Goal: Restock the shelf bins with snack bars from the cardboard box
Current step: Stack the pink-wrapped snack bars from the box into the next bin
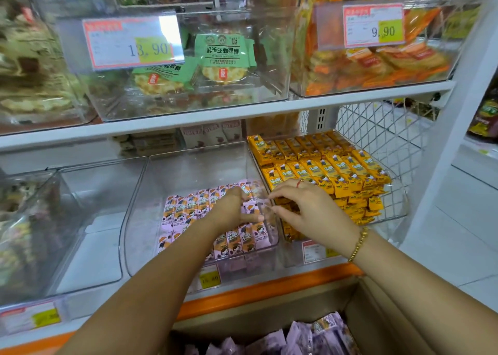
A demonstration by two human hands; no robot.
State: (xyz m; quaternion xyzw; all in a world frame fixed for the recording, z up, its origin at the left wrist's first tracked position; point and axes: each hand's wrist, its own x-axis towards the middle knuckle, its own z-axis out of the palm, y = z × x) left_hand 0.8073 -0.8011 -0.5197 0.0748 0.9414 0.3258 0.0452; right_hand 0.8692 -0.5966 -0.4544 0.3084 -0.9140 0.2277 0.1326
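Observation:
Purple snack bars lie in neat rows inside a clear shelf bin on the lower shelf. My left hand reaches into this bin and rests on the bars, thumb stretched to the right. My right hand is at the bin's right wall, its straight fingers pointing left and touching the bars at the right end of the rows. Neither hand visibly holds a bar. Below, the open cardboard box holds more purple snack bars.
Yellow snack bars fill the bin to the right, beside a wire mesh side panel. A clear bin on the left has nothing in it. Upper shelf bins hold green packets and orange packets. An orange shelf edge runs above the box.

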